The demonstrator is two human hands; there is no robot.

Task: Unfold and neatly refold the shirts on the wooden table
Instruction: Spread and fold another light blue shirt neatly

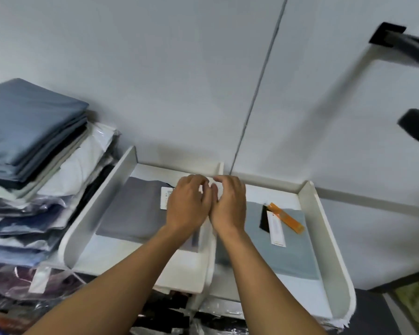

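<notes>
Head view showed left hand point(188, 205) and right hand point(229, 204), fingers point(196, 182) curled, grip unclear, seemingly poised to lift the nine-o'clock shirt point(131, 210).

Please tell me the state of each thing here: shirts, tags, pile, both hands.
Gray shirt: folded flat, in left tray.
Blue shirt: folded flat, in right tray.
Orange tag: lying on the blue shirt.
Pile of clothes: stacked, some bagged in plastic.
Left hand: fingers curled over the divider; hold unclear.
Right hand: fingers curled beside it; hold unclear.
</notes>
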